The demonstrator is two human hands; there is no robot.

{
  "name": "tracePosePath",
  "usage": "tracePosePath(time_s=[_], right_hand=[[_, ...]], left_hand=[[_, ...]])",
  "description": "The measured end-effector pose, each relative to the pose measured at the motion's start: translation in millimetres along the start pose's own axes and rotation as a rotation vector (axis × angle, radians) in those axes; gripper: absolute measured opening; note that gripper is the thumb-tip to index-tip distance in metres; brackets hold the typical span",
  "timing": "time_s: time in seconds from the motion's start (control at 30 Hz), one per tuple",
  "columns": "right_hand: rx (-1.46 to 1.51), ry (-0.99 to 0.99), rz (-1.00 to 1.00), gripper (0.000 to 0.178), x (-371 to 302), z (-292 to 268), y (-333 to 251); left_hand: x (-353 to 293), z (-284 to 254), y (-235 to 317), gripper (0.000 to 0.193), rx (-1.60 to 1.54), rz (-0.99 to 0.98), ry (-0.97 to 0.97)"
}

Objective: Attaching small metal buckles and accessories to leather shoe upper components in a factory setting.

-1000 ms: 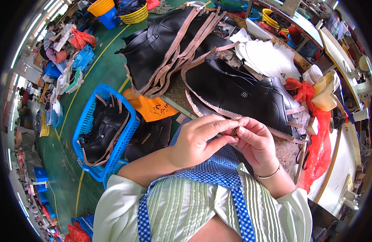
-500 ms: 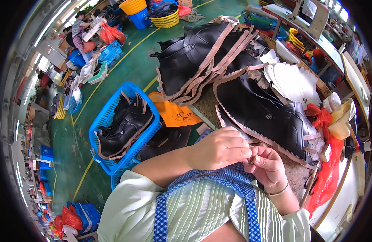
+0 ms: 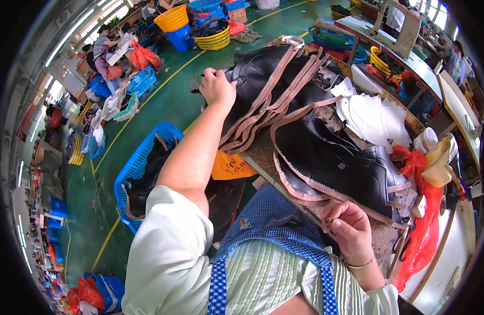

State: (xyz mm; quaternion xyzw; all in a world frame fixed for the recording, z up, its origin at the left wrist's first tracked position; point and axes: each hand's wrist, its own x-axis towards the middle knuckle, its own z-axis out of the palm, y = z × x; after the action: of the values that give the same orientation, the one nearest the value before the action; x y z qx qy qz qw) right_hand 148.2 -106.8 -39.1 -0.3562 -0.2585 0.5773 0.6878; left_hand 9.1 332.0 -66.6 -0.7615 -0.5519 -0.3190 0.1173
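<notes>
My left hand [image 3: 219,90] reaches out to the far left of a pile of black leather boot uppers [image 3: 255,65] with pinkish zigzag-cut edging. Its fingers are bent around the left edge of the top upper, the thumb lying on the leather. Close to my apron, my right hand [image 3: 351,227] is closed in a pinch on something small and dark, too small to name. Just beyond that hand, more black boot uppers [image 3: 331,157] with the same edging lie flat on the worn bench [image 3: 263,165].
White cut pieces [image 3: 373,121] are heaped at the bench's far right, near a red plastic bag [image 3: 428,231] and a white cup [image 3: 425,140]. A blue basket [image 3: 127,184] with black uppers stands at the left, beside an orange printed cloth [image 3: 231,167]. Other people work farther off.
My left hand has parted from my right and moved far forward to the black uppers' left edge. The right hand stays near my apron, still pinching. The view has shifted slightly.
</notes>
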Motion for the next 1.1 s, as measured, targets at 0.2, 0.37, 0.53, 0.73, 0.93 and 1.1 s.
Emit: tracePosePath(time_s=[0.2, 0.37, 0.53, 0.73, 0.93, 1.1], right_hand=[[0.063, -0.018, 0.001, 0.013, -5, -4, 2], [-0.079, 0.051, -0.138, 0.021, -11, 1, -3], [-0.866, -0.266, -0.399, 0.018, -14, 29, -40], [-0.912, -0.447, -0.448, 0.017, -8, 58, -32], [-0.513, -0.004, -0.255, 0.015, 2, 40, -16], [-1.030, -0.091, -0.598, 0.017, 15, 28, -17]], left_hand=[[-25, 15, 4, 0.010, 0.118, 0.445, 0.234], [0, -89, 24, 0.016, -0.226, 0.382, -0.146], [-29, -240, 55, 0.025, -0.298, 0.711, -0.252], [-67, -262, 76, 0.018, -0.695, 0.877, -0.970], [-104, -214, 74, 0.026, -0.929, 0.679, -1.300], [-104, -206, 90, 0.032, -0.950, 0.653, -1.538]])
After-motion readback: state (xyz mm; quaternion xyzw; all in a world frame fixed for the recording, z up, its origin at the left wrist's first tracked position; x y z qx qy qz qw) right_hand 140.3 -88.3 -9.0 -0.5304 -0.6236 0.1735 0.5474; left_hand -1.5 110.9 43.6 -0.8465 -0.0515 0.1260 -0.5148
